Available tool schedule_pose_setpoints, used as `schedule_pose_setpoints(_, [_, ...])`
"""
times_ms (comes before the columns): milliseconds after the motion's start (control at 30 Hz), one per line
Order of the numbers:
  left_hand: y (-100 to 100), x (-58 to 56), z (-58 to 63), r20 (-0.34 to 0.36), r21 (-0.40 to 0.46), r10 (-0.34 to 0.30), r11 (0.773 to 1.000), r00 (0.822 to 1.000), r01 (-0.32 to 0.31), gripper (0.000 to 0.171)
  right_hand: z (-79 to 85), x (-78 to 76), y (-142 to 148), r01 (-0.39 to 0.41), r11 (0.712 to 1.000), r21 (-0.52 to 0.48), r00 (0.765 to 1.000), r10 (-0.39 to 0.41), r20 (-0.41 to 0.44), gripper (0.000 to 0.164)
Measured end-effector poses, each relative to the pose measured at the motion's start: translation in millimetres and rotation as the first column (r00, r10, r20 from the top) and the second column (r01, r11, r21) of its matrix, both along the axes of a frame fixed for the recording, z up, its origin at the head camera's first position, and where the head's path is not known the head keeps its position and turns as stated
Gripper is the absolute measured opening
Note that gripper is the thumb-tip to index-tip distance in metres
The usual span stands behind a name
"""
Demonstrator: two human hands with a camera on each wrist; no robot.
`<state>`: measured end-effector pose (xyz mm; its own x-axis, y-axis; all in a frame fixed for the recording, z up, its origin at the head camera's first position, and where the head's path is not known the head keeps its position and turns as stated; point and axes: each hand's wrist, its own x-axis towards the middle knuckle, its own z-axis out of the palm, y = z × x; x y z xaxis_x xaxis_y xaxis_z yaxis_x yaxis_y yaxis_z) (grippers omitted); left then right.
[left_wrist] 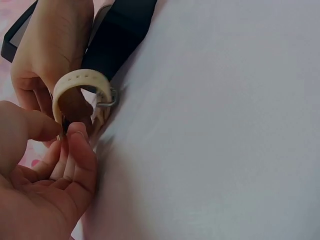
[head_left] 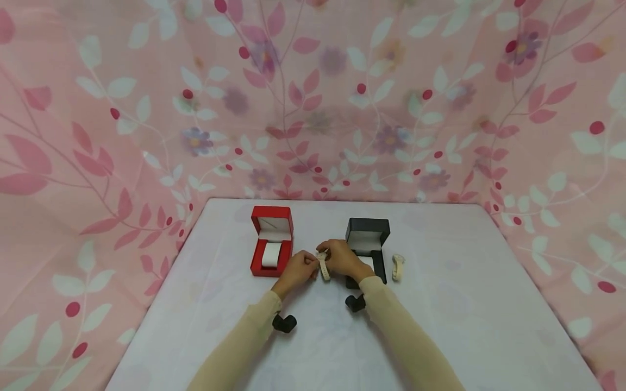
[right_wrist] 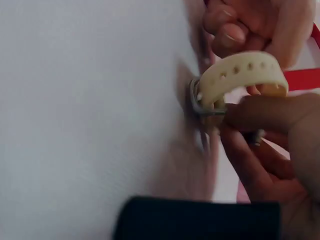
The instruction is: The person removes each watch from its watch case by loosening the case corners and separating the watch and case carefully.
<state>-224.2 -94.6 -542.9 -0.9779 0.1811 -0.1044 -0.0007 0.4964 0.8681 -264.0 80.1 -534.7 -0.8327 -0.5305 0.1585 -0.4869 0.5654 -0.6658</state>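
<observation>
A cream wristwatch point(head_left: 323, 266) with a holed strap and a metal buckle is held between the two hands, a little above the white table. My right hand point(head_left: 342, 259) grips it, with the thumb inside the strap loop point(right_wrist: 240, 72). From the other side, my left hand point(head_left: 298, 270) pinches the edge of the watch between thumb and fingertips, as the left wrist view shows. The strap is closed into a loop, its buckle point(left_wrist: 107, 98) toward the table. Fingers hide most of the watch face.
An open red watch box point(head_left: 254, 263) with a white cushion point(head_left: 271, 254) stands on the left. An open black watch box point(head_left: 368, 225) stands behind my right hand, partly hidden by it. Another cream watch point(head_left: 398, 267) lies right of it on the white table point(head_left: 464, 326).
</observation>
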Motion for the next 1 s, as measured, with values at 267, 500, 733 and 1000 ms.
schedule_pose_setpoints(267, [0.9,3.7,0.9,-0.005,0.003,-0.005,1.0,1.0,0.005,0.028,10.1,-1.0,8.4,-0.02,1.0,0.014,0.991,0.018,0.134,0.029])
schedule_pose_setpoints(500, [2.8,6.9,0.3,-0.017,0.035,-0.023,0.999,1.0,0.023,0.025,14.2,1.5,9.1,-0.009,1.0,0.023,0.994,0.006,0.112,0.026])
schedule_pose_setpoints(733, [3.1,8.8,-2.4,-0.065,-0.023,-0.031,0.999,0.997,0.03,0.022,14.5,2.3,7.3,-0.022,0.996,0.09,1.0,0.021,0.017,0.028])
schedule_pose_setpoints(1000, [1.0,8.8,1.3,-0.113,-0.123,-0.098,0.989,0.989,0.084,0.014,11.1,2.6,2.2,-0.038,0.994,0.103,0.999,0.041,-0.022,0.028])
